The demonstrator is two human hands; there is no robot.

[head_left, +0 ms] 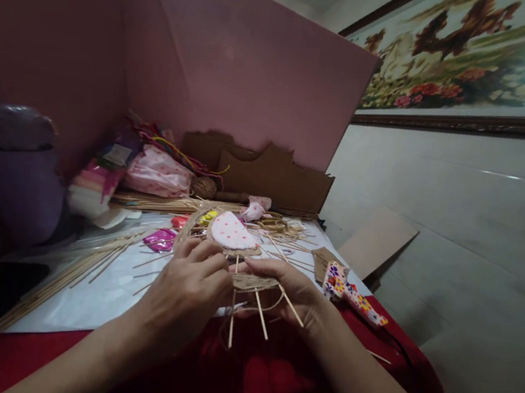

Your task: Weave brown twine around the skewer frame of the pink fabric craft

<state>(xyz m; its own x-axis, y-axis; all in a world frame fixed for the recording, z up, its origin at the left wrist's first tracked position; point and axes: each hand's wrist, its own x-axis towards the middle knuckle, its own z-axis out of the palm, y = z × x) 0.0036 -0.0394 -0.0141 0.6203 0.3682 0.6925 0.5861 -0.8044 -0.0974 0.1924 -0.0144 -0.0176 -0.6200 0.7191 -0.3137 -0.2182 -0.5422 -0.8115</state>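
Note:
My left hand [185, 291] and my right hand [293, 293] meet over a small woven piece [252, 281] of tan rattan strands, with thin sticks poking out below it. Both hands have their fingers curled and pinched on the weave. Just beyond them lies a pink dotted fabric half-round [232, 232] on a woven base. The parts of the weave under my fingers are hidden.
A white sheet [97, 296] covers a red-clothed table, strewn with rattan sticks [76, 272]. A pink dotted bag [157, 174], cardboard pieces [271, 174], a ball of twine [204, 187] and a patterned strip [352, 293] lie around. A pink partition [245, 65] stands behind.

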